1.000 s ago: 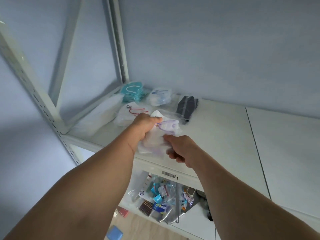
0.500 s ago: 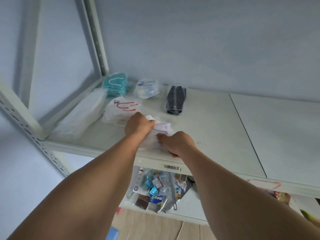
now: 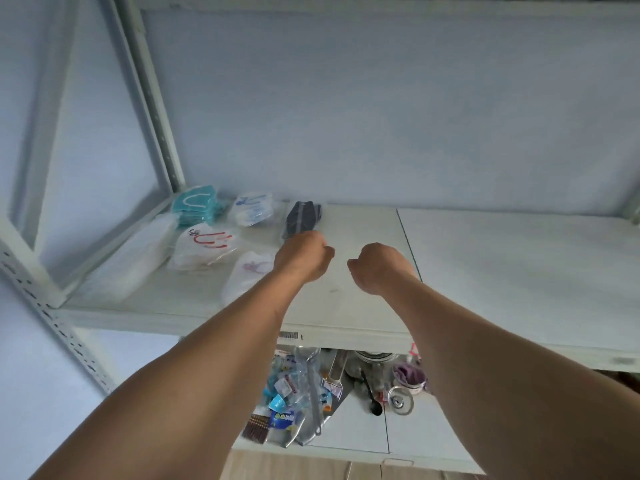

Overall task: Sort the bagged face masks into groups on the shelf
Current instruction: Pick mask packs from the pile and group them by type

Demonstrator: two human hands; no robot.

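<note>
Two hands, left hand [image 3: 302, 257] and right hand [image 3: 378, 266], hover loosely curled with empty grips between placements; the next bagged mask must be fetched, none waiting at three o'clock on the shelf [image 3: 502, 271]

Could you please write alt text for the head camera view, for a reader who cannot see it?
Two bare forearms reach over a white shelf, left hand and right hand loosely curled and holding nothing. Bagged masks lie at the shelf's left: a teal stack, white ones, a black one.
</note>
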